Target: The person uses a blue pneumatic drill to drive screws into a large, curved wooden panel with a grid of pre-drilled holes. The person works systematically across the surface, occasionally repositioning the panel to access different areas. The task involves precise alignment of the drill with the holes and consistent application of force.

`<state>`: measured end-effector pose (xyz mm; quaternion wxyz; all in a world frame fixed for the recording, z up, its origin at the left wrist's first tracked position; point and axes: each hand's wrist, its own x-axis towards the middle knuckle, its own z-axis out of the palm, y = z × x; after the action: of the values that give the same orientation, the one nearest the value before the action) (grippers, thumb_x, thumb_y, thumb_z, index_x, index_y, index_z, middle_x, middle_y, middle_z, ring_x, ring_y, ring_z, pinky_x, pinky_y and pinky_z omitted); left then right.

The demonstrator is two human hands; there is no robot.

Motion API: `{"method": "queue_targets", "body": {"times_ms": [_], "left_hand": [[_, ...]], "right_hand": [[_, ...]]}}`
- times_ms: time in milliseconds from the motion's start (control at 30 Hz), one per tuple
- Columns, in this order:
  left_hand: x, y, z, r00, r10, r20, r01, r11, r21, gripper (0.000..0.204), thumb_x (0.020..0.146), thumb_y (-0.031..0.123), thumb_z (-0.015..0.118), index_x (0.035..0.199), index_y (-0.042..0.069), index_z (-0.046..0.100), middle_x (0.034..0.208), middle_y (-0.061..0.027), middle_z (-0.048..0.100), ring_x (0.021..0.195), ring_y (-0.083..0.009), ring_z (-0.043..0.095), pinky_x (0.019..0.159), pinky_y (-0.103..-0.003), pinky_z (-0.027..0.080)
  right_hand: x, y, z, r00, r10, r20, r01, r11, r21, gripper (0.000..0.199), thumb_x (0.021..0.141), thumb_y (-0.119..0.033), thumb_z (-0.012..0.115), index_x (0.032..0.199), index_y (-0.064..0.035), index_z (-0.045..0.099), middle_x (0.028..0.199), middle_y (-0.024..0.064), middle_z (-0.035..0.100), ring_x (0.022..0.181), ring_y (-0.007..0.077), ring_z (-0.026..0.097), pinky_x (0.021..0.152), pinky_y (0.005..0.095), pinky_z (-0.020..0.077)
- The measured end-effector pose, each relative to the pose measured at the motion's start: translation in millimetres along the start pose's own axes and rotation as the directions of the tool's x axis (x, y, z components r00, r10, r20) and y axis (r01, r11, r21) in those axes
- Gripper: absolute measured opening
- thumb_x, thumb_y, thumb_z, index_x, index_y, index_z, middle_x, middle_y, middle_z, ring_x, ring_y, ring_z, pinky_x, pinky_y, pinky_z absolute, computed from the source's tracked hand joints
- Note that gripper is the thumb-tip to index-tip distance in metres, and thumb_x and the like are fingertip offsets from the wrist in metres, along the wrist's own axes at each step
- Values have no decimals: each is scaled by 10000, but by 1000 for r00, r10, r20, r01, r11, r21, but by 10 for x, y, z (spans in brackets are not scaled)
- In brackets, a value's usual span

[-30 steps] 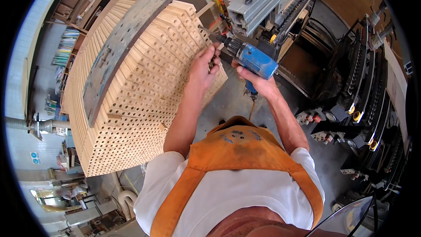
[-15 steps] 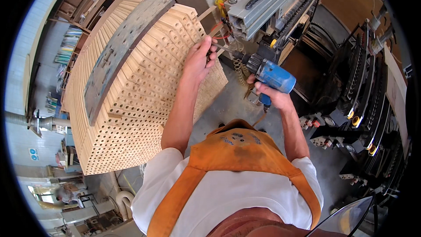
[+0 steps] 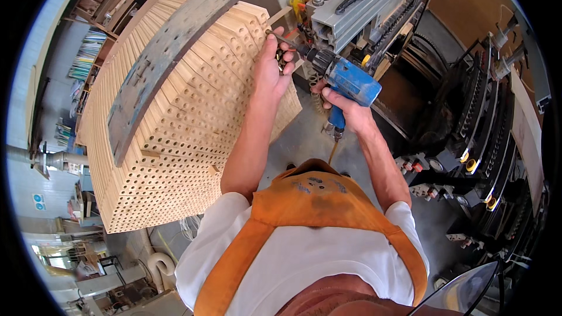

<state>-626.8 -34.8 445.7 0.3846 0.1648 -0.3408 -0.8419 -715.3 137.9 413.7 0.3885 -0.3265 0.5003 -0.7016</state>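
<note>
My right hand grips a blue air drill by its handle, a hose running down from the grip. Its long thin bit points left at the upper right part of a big stack of pale wooden pieces, whose ends are full of round holes. My left hand is beside that face, thumb and forefinger close to the bit's tip. In its curled fingers lie small brass-coloured metal pieces, partly hidden. Whether the tip sits inside a hole, I cannot tell.
A dark, worn board lies across the top of the stack. Beyond the drill stands a machine with a grey metal beam. Black machinery fills the right side. A coiled hose hangs near my right hand.
The drill has moved left and slightly up, bringing its bit to the stack's upper right. My left hand has shifted a little, and the metal pieces in its fingers show more clearly.
</note>
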Motion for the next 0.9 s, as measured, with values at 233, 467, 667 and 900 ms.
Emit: {"method": "queue_targets", "body": {"times_ms": [233, 467, 667, 900], "left_hand": [[-132, -195, -439, 948, -312, 57, 306, 947, 103, 151, 929, 155, 478, 986, 20, 513, 819, -22, 514, 607, -81, 457, 389, -191, 336], [-390, -402, -607, 891, -453, 38, 451, 891, 57, 169, 954, 170, 476, 1047, 32, 509, 857, -7, 509, 597, -60, 425, 382, -158, 314], [-482, -341, -563, 904, -426, 33, 422, 902, 86, 212, 957, 173, 487, 1109, 27, 508, 879, -9, 510, 653, -63, 438, 412, -151, 318], [-336, -62, -409, 981, -196, -4, 194, 965, 175, 238, 973, 216, 485, 1100, 20, 532, 857, -21, 548, 617, -81, 467, 415, -187, 340]], "right_hand": [[-11, -50, 58, 997, -80, -20, 76, 982, -174, 161, 856, -77, 656, 1015, -48, 657, 926, 36, 683, 747, 89, 577, 659, 255, 482], [-5, -29, 80, 996, -90, -18, 85, 978, -192, 166, 858, -59, 647, 1023, -46, 665, 922, 23, 677, 771, 87, 580, 670, 253, 478], [3, -7, 56, 998, -66, -6, 63, 981, -181, 199, 863, -78, 658, 1057, -37, 657, 984, 34, 684, 819, 100, 604, 683, 257, 484], [-12, 49, -32, 981, -179, 73, 193, 937, -291, 310, 857, -103, 689, 1153, -49, 615, 1047, 62, 682, 972, 144, 634, 749, 279, 507]]}}
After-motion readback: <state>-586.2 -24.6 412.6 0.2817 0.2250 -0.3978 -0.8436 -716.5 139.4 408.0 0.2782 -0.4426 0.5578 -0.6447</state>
